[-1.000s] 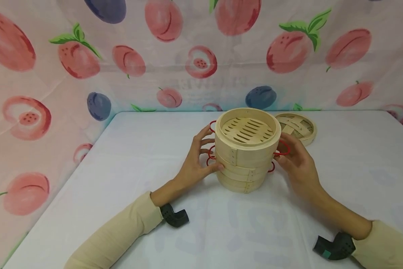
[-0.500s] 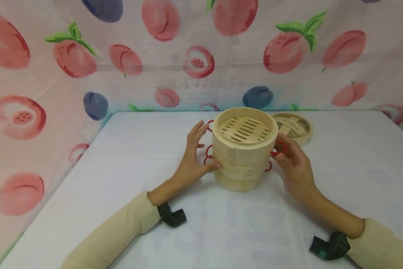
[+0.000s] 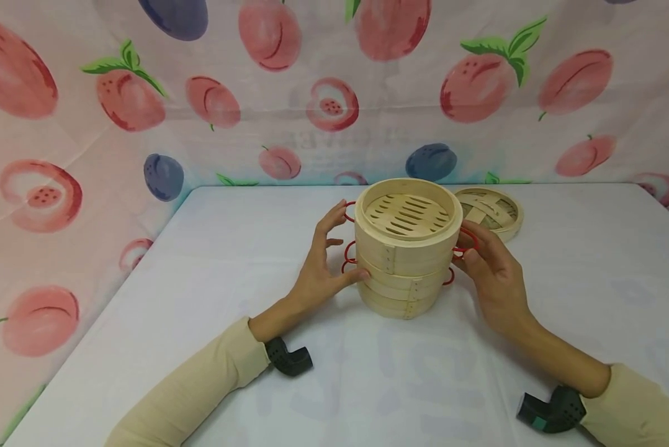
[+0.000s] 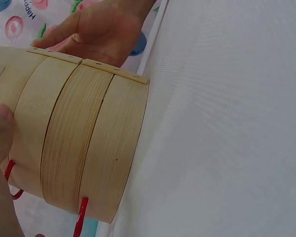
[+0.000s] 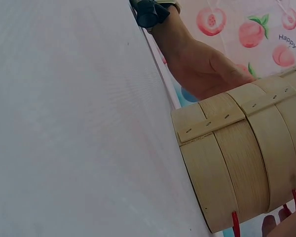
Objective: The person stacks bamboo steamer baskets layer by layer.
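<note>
A round bamboo steamer [image 3: 404, 267] of stacked tiers stands upright on the white table, a slotted base showing inside its top tier. Red loop handles [image 3: 350, 251] stick out at both sides. At the stack's left side is my left hand [image 3: 319, 267], its thumb against the wall and its fingers raised beside the upper red loop. On the right, my right hand [image 3: 499, 279] holds the upper tier's red handle [image 3: 468, 237] between thumb and fingers; some fingertips are hidden behind the stack. The left wrist view shows the left thumb [image 4: 1, 131] on the bamboo wall.
A woven bamboo lid [image 3: 489, 211] lies on the table behind the steamer, to its right. White cloth [image 3: 245, 248] covers the table, and a fruit-print curtain [image 3: 390, 105] hangs behind its far edge. Black cameras [image 3: 290, 359] are strapped at both wrists.
My left fingers have straightened and lifted from the wall while the thumb stays on it. The right thumb has risen onto the red handle. The steamer stands where it was.
</note>
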A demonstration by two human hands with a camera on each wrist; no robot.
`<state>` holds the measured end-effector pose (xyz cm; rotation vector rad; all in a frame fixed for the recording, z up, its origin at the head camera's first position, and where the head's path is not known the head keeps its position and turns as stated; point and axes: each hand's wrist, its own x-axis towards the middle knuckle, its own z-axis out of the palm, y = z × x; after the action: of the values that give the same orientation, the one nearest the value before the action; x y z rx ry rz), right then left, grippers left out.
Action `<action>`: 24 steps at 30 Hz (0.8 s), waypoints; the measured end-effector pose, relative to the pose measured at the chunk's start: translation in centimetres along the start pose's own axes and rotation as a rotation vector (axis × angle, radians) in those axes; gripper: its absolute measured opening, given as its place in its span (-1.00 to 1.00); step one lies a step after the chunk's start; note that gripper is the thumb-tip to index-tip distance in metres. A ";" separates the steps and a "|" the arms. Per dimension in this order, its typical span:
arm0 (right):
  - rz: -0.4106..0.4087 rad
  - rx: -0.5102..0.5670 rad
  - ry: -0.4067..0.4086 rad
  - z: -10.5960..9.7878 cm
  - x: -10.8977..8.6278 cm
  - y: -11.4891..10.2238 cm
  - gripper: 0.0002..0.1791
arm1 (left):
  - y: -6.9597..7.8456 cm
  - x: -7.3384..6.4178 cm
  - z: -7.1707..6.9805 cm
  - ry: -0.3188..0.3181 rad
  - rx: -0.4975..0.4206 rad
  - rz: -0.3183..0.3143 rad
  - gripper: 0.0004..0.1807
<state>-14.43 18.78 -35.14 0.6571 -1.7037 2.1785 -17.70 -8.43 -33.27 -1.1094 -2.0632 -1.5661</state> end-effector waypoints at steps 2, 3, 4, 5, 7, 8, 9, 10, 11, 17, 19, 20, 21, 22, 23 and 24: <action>-0.017 0.025 -0.009 0.0 0.0 0.1 -0.55 | 0.0 0.0 0.0 0.003 -0.011 0.004 0.10; -0.024 0.035 -0.013 0.0 0.0 0.1 -0.55 | -0.1 0.0 0.0 0.004 -0.017 0.008 0.09; -0.032 0.042 -0.017 0.0 0.0 0.1 -0.56 | -0.2 0.0 0.0 0.005 -0.024 0.011 0.09; -0.035 0.046 -0.018 0.0 0.0 0.1 -0.56 | -0.4 0.0 0.0 0.005 -0.028 0.013 0.08; -0.037 0.048 -0.012 0.0 0.1 0.1 -0.57 | -1.2 -0.1 0.1 0.002 -0.023 0.010 0.09; -0.037 0.045 -0.008 0.0 0.1 0.1 -0.57 | -1.7 -0.1 0.1 0.000 -0.016 0.007 0.09; -0.037 0.040 -0.004 0.0 0.1 0.0 -0.57 | -2.1 -0.2 0.1 -0.003 -0.008 0.003 0.09; -0.036 0.034 0.000 0.0 0.1 0.0 -0.57 | -2.6 -0.2 0.2 -0.005 0.000 -0.002 0.10; -0.035 0.030 0.005 0.1 0.1 0.0 -0.57 | -3.0 -0.3 0.2 -0.007 0.006 -0.005 0.10; -0.053 0.043 -0.009 0.1 0.1 -0.1 -0.58 | -3.0 -0.4 0.2 0.006 -0.012 0.018 0.08; -0.064 0.058 -0.018 0.2 0.2 -0.2 -0.59 | -2.2 -0.2 0.1 0.014 -0.027 0.032 0.06; -0.069 0.069 -0.022 0.2 0.2 -0.2 -0.59 | -1.7 -0.2 0.0 0.017 -0.035 0.039 0.06; -0.073 0.078 -0.026 0.2 0.2 -0.2 -0.59 | -1.2 -0.1 0.0 0.019 -0.040 0.043 0.05; -0.076 0.083 -0.028 0.2 0.2 -0.3 -0.59 | -0.8 0.0 0.0 0.021 -0.044 0.045 0.04; -0.077 0.084 -0.027 0.2 0.2 -0.3 -0.58 | -0.4 0.0 -0.1 0.023 -0.046 0.046 0.04; -0.076 0.078 -0.024 0.2 0.2 -0.3 -0.59 | -0.2 0.1 -0.1 0.027 -0.047 0.044 0.04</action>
<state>-14.43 18.64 -34.75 0.7584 -1.5851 2.2022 -17.92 -8.51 -33.35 -1.1366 -1.9807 -1.6067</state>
